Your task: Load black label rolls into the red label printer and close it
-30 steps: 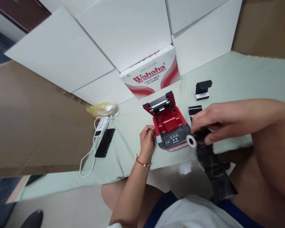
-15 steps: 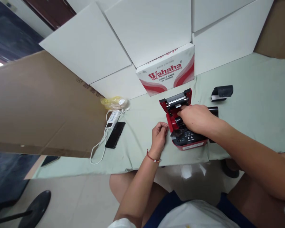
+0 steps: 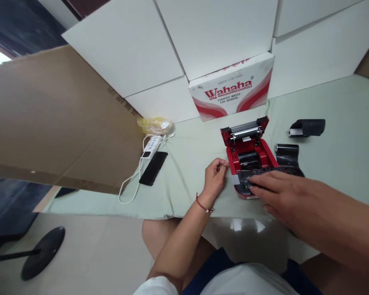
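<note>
Lying under the red printer [image 3: 264, 153], green cloth [image 3: 184, 164] (creased), before white panels [image 3: 215, 37].

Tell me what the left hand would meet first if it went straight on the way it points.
The left hand would likely meet the red printer first; whether the two touch now is unclear.

Bottom centre of the frame: white shirt [image 3: 249, 282], white sleeve [image 3: 157, 285], navy shorts [image 3: 212, 272]. Left wrist [image 3: 207, 199] wears 1 thin red bracelet [image 3: 201, 205] with a white bead [image 3: 207, 211].
</note>
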`<action>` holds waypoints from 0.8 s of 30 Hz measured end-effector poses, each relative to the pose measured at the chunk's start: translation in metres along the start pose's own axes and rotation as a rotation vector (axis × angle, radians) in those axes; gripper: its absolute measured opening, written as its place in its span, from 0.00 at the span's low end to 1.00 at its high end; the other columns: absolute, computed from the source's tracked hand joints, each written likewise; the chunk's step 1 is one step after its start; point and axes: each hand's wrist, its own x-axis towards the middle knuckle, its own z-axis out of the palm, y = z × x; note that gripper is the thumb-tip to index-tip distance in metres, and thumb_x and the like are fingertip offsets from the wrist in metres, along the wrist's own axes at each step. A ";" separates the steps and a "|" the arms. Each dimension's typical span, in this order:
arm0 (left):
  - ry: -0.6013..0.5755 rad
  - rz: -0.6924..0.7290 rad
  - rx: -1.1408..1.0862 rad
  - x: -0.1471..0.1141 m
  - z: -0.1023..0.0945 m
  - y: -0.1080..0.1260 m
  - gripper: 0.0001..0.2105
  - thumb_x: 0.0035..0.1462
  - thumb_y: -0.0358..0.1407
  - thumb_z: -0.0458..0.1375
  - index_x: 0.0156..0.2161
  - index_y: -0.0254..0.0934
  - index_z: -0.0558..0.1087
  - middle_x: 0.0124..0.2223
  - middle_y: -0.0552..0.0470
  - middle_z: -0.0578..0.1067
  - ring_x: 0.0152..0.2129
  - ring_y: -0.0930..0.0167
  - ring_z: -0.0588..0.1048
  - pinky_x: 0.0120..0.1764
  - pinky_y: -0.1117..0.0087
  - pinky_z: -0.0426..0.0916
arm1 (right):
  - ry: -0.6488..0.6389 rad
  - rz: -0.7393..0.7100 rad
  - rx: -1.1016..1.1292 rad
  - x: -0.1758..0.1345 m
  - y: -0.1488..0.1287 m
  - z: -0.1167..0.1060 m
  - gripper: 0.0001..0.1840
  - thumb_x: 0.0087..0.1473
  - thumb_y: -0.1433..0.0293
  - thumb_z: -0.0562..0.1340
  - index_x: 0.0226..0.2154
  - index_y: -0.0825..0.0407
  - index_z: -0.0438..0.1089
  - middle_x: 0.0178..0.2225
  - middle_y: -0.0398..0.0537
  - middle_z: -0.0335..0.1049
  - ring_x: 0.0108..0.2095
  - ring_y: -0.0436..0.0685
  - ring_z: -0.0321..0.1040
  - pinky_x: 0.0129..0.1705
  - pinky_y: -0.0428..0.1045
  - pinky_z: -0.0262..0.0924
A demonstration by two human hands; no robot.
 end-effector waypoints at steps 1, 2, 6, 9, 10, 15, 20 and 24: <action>0.005 0.007 0.005 -0.001 0.000 0.000 0.07 0.60 0.37 0.58 0.32 0.37 0.73 0.30 0.54 0.74 0.29 0.73 0.70 0.37 0.72 0.64 | 0.010 -0.023 -0.038 -0.006 -0.008 0.003 0.23 0.53 0.76 0.58 0.52 0.54 0.76 0.54 0.59 0.77 0.55 0.66 0.72 0.55 0.60 0.69; 0.020 0.017 0.011 -0.001 -0.001 0.000 0.07 0.61 0.37 0.58 0.33 0.37 0.73 0.31 0.54 0.75 0.30 0.72 0.70 0.38 0.72 0.65 | 0.027 -0.035 -0.087 -0.011 -0.016 0.005 0.26 0.51 0.75 0.59 0.53 0.56 0.75 0.56 0.62 0.76 0.57 0.68 0.71 0.56 0.62 0.69; 0.178 0.099 0.009 0.002 -0.005 0.003 0.06 0.64 0.37 0.57 0.38 0.37 0.74 0.38 0.51 0.76 0.37 0.70 0.73 0.44 0.70 0.66 | 0.096 0.048 -0.256 -0.015 -0.045 0.004 0.28 0.48 0.70 0.60 0.53 0.57 0.75 0.56 0.67 0.76 0.52 0.71 0.74 0.48 0.66 0.73; 0.263 0.200 0.021 0.012 -0.009 0.016 0.08 0.66 0.40 0.57 0.45 0.39 0.73 0.46 0.48 0.75 0.45 0.69 0.73 0.51 0.69 0.66 | 0.108 0.069 -0.236 -0.011 -0.054 -0.001 0.27 0.49 0.68 0.60 0.52 0.56 0.76 0.53 0.66 0.77 0.49 0.70 0.75 0.50 0.65 0.72; 0.267 0.246 0.039 0.016 -0.009 0.024 0.10 0.67 0.41 0.56 0.48 0.39 0.73 0.49 0.47 0.75 0.48 0.68 0.73 0.53 0.68 0.66 | 0.107 0.078 -0.225 -0.010 -0.054 -0.001 0.28 0.50 0.68 0.61 0.54 0.56 0.74 0.53 0.65 0.77 0.49 0.69 0.74 0.52 0.65 0.71; 0.156 0.487 0.155 0.038 -0.009 0.071 0.16 0.71 0.46 0.52 0.54 0.42 0.74 0.57 0.47 0.72 0.58 0.67 0.69 0.62 0.64 0.61 | 0.064 0.095 -0.225 -0.008 -0.043 0.008 0.34 0.49 0.71 0.63 0.60 0.60 0.69 0.53 0.63 0.75 0.51 0.68 0.71 0.55 0.62 0.68; -0.002 0.539 0.234 0.041 -0.003 0.096 0.18 0.72 0.47 0.50 0.54 0.41 0.76 0.52 0.47 0.75 0.53 0.65 0.73 0.60 0.62 0.64 | 0.022 -0.005 -0.212 -0.013 -0.025 0.004 0.19 0.45 0.75 0.64 0.43 0.54 0.77 0.49 0.60 0.76 0.50 0.67 0.68 0.50 0.57 0.68; -0.008 0.530 0.298 0.037 0.000 0.102 0.20 0.72 0.48 0.50 0.56 0.40 0.75 0.54 0.44 0.75 0.53 0.64 0.73 0.59 0.60 0.65 | 0.063 -0.044 -0.227 -0.012 -0.019 -0.006 0.16 0.46 0.75 0.64 0.41 0.54 0.77 0.44 0.59 0.77 0.45 0.65 0.68 0.44 0.56 0.68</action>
